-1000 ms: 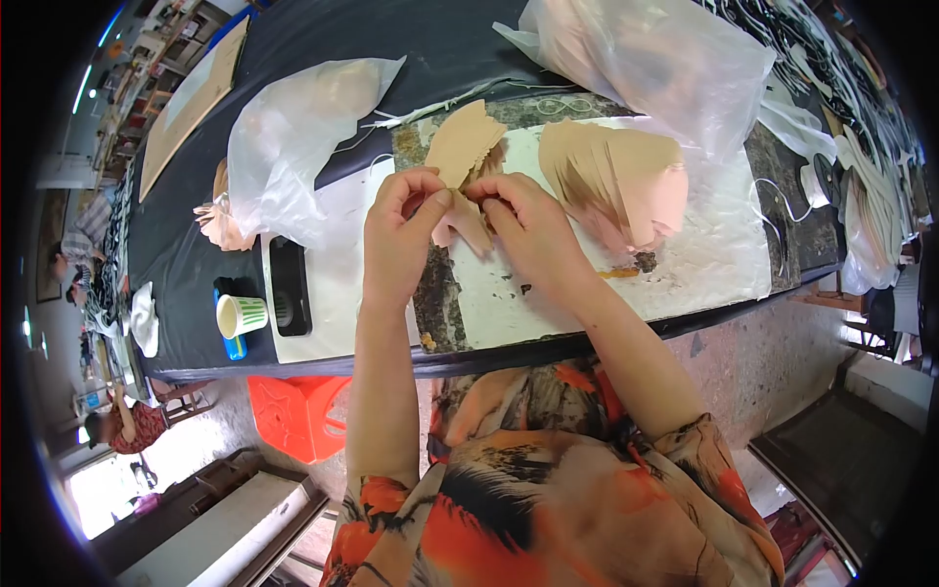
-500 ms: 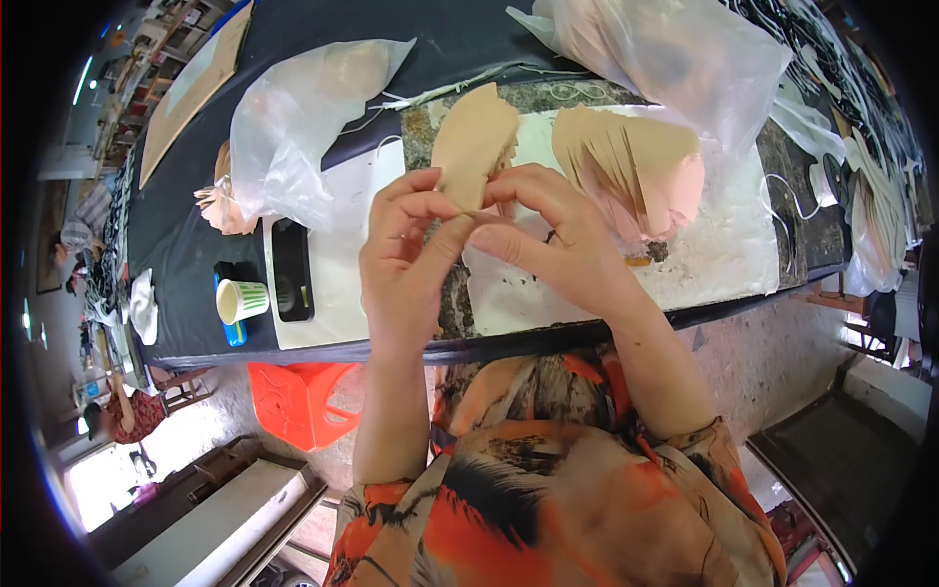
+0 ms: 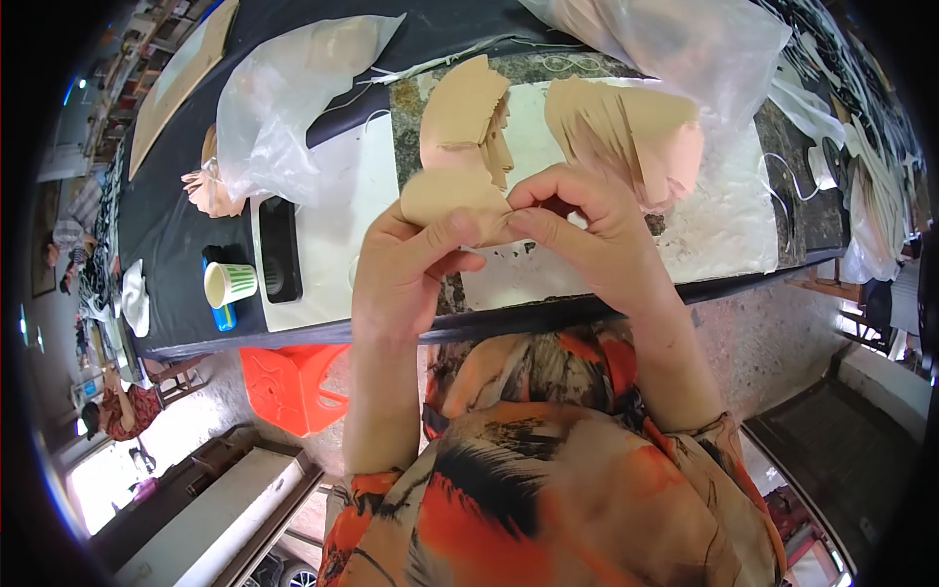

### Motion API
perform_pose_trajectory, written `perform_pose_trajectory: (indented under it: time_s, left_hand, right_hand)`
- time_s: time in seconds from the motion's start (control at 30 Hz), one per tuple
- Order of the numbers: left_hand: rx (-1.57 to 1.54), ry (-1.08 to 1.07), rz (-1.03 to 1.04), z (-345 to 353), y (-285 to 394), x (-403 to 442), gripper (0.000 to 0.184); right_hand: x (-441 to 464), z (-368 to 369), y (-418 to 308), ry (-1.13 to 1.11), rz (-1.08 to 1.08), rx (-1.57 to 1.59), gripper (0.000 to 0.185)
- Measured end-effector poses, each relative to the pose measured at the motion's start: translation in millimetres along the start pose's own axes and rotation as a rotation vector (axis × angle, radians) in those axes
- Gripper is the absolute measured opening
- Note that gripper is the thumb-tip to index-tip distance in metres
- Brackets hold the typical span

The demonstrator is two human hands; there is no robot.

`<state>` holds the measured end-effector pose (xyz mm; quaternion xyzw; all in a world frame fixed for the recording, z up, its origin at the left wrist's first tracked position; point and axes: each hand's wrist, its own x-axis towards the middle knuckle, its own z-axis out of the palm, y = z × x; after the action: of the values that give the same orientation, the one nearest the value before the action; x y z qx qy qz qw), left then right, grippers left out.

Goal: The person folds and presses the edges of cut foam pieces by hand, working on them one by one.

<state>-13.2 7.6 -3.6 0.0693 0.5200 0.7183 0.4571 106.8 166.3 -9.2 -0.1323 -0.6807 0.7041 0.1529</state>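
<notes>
My left hand (image 3: 401, 269) pinches a thin beige leather-like piece (image 3: 448, 196) between thumb and fingers. At the right end of the same piece, my right hand (image 3: 599, 227) grips its edge with thumb and forefinger. Just beyond my hands lies a stack of similar beige pieces (image 3: 455, 115) with uneven edges. To its right, a fanned pile of beige and pink pieces (image 3: 626, 137) rests on white sheeting (image 3: 719, 230). My fingers hide part of the held piece's lower edge.
A clear plastic bag (image 3: 269, 122) lies left, another plastic bag (image 3: 675, 49) at the back right. Near the left front are a paper cup (image 3: 231, 284) and a black phone-like object (image 3: 281, 252). A red plastic stool (image 3: 289, 386) stands below the table edge.
The held piece is now apart from the stack and turned crosswise between my hands. My left hand has lowered slightly, and the view has shifted a little.
</notes>
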Motion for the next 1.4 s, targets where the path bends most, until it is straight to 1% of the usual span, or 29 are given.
perform_pose_trajectory:
  time_s: [0.07,0.17,0.27,0.37,0.47,0.57,0.67,0.77,0.87,0.97,1.07,1.17,1.27,1.4]
  left_hand:
    - [0.027,0.002,0.057,5.0,1.7,0.9,0.033]
    - [0.059,0.054,0.137,15.5,-1.8,-0.6,0.030]
    - [0.100,0.064,0.218,27.4,-4.5,-0.8,0.027]
    - [0.034,0.009,0.179,28.1,-1.6,-2.6,0.026]
    - [0.098,-0.010,0.132,18.4,4.3,-3.5,0.025]
    - [0.078,0.025,0.131,23.2,6.4,-5.6,0.025]
    - [0.064,0.021,0.120,25.3,7.6,-5.1,0.027]
    - [0.027,-0.029,0.102,27.1,11.3,-5.1,0.029]
    - [-0.034,-0.041,0.093,21.4,9.4,-3.8,0.029]
    - [-0.047,-0.061,0.100,22.2,10.8,-2.9,0.027]
    - [0.028,0.011,0.129,30.4,8.7,-3.5,0.023]
    - [0.061,0.045,0.153,37.6,7.4,-3.4,0.024]
    - [0.034,-0.009,0.117,33.9,5.2,-1.7,0.028]
    - [-0.054,-0.062,0.046,29.7,5.7,1.1,0.027]
  right_hand:
    - [-1.2,1.1,-1.7,0.103,-0.189,-0.356,0.013]
    - [-4.5,-1.4,-19.2,0.072,-0.034,-0.293,0.018]
    - [-4.1,-2.9,-31.6,0.013,0.227,-0.249,0.023]
    - [0.3,5.4,-18.9,-0.015,0.190,-0.056,0.026]
    - [1.1,5.4,-10.6,-0.047,0.212,0.090,0.028]
    - [-0.2,5.4,-16.3,-0.054,0.226,0.097,0.028]
    - [0.1,2.2,-21.0,-0.127,0.227,0.145,0.019]
    - [-1.6,-1.1,-15.0,-0.130,0.241,0.366,0.018]
    - [-3.8,-2.1,-12.8,-0.119,0.248,0.440,0.017]
    - [-5.3,0.3,-20.2,-0.095,0.215,0.483,0.021]
    - [-3.6,0.4,-20.8,-0.071,0.198,0.433,0.018]
    - [-3.2,1.6,-15.0,-0.031,0.170,0.404,0.016]
    - [-4.1,1.5,-15.6,-0.020,0.175,0.412,0.014]
    - [-4.9,1.4,-15.0,-0.036,0.157,0.498,0.013]
